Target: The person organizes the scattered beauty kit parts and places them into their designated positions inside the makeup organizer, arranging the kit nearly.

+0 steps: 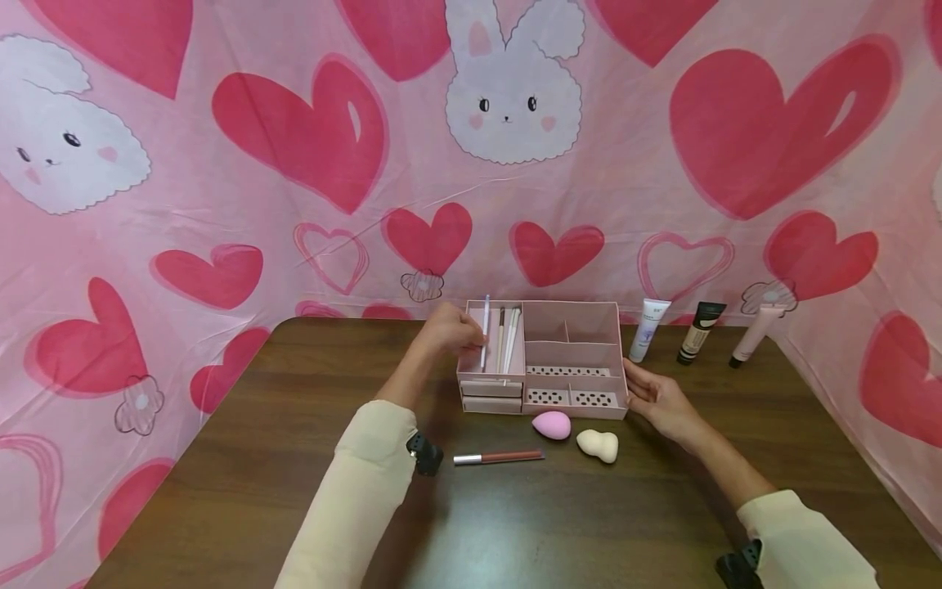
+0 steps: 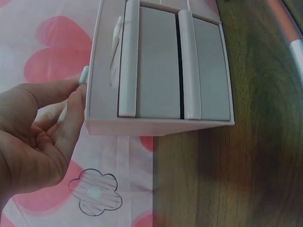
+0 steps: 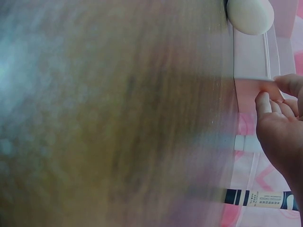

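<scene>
My left hand (image 1: 450, 329) pinches a slim pale lilac stick (image 1: 486, 327), pencil-like, upright in the left compartment of a pink makeup organizer (image 1: 570, 360). In the left wrist view, a pale rounded end (image 2: 84, 74) shows between thumb and finger at the organizer's edge. Beside it, several thin brushes (image 1: 509, 339) lean in the same compartment. My right hand (image 1: 666, 411) grips the organizer's right side near the front corner; in the right wrist view, thumb and fingers bunch at that wall. The other compartments are bare, two with dotted floors.
Before the organizer lie a pink teardrop sponge (image 1: 553, 425), a cream sponge (image 1: 598, 446) and a lip gloss tube (image 1: 500, 457). At the right stand a white tube (image 1: 649, 331), a black-capped tube (image 1: 699, 334) and a pink tube (image 1: 758, 335). A heart-patterned cloth hangs behind the table.
</scene>
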### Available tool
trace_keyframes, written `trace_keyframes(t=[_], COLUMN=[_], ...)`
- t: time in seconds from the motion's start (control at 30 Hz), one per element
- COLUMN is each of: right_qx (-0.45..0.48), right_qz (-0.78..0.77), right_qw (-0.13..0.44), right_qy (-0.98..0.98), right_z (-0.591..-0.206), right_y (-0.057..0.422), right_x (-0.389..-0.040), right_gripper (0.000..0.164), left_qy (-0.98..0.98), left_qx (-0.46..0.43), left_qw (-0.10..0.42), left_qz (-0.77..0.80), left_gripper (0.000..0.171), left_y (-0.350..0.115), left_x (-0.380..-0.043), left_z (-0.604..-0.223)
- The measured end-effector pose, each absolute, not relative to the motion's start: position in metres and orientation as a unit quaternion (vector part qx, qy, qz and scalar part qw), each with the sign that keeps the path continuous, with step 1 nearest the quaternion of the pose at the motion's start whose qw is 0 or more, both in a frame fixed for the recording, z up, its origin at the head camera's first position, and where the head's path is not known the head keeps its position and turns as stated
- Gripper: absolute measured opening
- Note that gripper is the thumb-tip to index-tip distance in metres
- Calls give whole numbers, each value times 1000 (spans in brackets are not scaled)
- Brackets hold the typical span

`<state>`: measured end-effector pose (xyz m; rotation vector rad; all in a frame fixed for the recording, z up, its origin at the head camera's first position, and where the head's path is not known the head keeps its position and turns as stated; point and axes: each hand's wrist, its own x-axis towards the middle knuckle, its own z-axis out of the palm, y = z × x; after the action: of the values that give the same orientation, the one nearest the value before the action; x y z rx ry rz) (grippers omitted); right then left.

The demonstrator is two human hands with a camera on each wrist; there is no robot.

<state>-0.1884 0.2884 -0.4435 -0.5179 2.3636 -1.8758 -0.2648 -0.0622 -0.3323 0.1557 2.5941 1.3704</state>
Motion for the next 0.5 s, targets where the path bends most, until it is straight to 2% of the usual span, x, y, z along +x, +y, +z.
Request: trace_keyframes(t=[0.37, 0.5], right_qx=[-164, -162], right_qz=[-610, -608], right_qw=[44, 44], right_qy=[774, 776], right_z=[-443, -443], right_y=[288, 289], right_x=[-188, -189], right_gripper=[66, 66], left_qy=[909, 900], left_qx=[59, 56], left_qw=[78, 93], left_qz=[405, 422], left_gripper=[14, 12], left_y=[-50, -48], left_x=[-260, -260], left_z=[-332, -333])
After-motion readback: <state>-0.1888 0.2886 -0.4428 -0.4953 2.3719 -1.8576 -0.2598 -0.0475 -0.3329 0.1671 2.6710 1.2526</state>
